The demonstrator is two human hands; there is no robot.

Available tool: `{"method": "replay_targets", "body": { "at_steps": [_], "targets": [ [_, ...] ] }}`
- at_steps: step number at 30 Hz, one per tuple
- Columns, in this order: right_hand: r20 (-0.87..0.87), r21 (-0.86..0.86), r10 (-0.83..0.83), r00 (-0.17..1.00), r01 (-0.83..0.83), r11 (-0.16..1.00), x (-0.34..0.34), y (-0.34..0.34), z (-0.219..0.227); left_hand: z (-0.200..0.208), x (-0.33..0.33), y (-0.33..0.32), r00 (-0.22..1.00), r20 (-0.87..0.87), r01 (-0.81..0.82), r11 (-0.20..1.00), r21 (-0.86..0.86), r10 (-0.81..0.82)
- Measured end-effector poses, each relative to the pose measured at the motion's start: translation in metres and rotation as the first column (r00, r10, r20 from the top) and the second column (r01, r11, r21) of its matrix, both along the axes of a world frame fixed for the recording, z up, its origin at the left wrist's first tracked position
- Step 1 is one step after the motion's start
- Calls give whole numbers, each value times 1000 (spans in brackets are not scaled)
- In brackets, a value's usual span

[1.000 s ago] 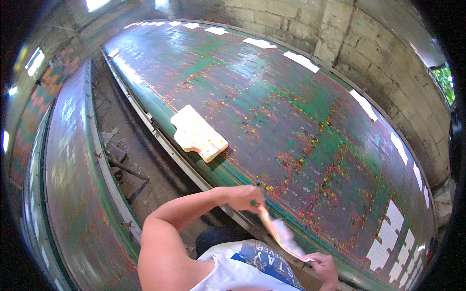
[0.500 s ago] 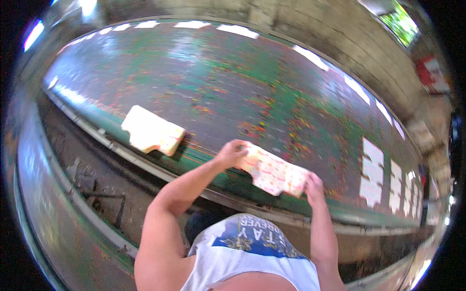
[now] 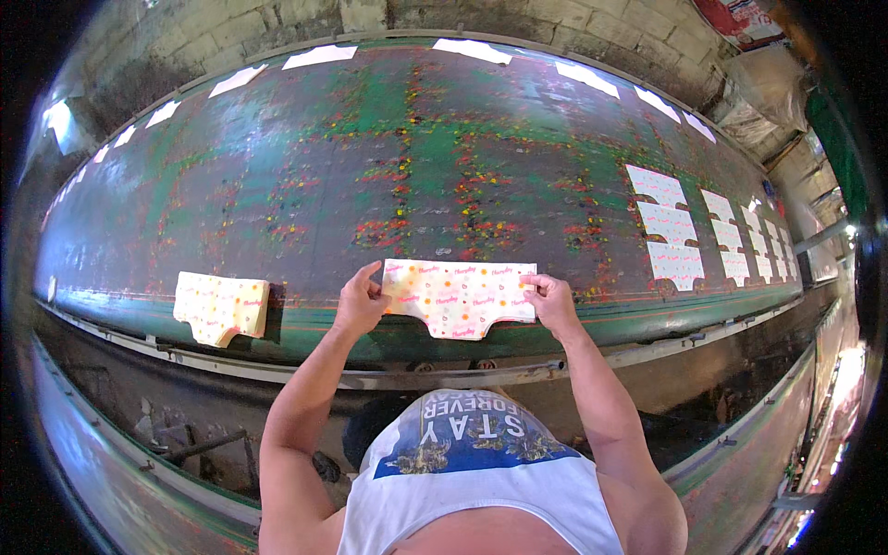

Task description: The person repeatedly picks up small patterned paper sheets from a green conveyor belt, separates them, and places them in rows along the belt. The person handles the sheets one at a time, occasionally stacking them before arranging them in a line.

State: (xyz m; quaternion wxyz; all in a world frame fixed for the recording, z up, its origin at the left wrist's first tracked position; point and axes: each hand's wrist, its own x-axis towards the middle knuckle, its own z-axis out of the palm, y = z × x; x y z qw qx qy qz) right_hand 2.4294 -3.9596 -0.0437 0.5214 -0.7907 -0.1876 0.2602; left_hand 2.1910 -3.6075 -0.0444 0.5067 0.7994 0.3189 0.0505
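Observation:
A white cut fabric piece [image 3: 460, 301] with pink lettering, orange dots and small hearts is held flat between my two hands, just over the near edge of the long table [image 3: 314, 199]. It has a straight far edge and a narrower tab on the side toward me. My left hand [image 3: 363, 301] pinches its left end. At the right end, my right hand [image 3: 553, 303] grips the corner between thumb and fingers. To the left, a thick stack of matching fabric pieces [image 3: 220, 308] lies by the table's near edge.
Several printed fabric panels [image 3: 668, 227] lie in columns on the table at the right. White sheets [image 3: 472, 51] line the far edge beside a block wall [image 3: 546, 20]. A metal rail [image 3: 407, 379] runs along the near edge. Paint specks cover the green and dark tabletop.
The fabric piece in my hands has turned from slanted to level, its printed face now plainly seen. My view has swung, so the stack and the panels sit differently in the picture.

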Motion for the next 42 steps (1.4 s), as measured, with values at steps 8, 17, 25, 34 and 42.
{"method": "replay_targets", "body": {
  "at_steps": [8,17,25,34,42],
  "targets": [
    [188,-16,94,978,-92,996,10,-21,-14,-2,28,-38,987,69,-160,942,295,146],
    [363,43,-9,932,-8,999,44,-53,-24,42,-41,-65,984,123,-176,789,589,128],
    [312,47,12,950,-28,998,-12,9,17,88,-138,-1,933,298,-343,753,562,203],
    [439,-3,427,791,-474,881,-177,167,67,78,-270,84,902,341,-407,789,461,266],
    [514,21,422,747,-503,864,-214,224,91,82,-315,74,869,339,-443,873,206,361]
  ]
}}
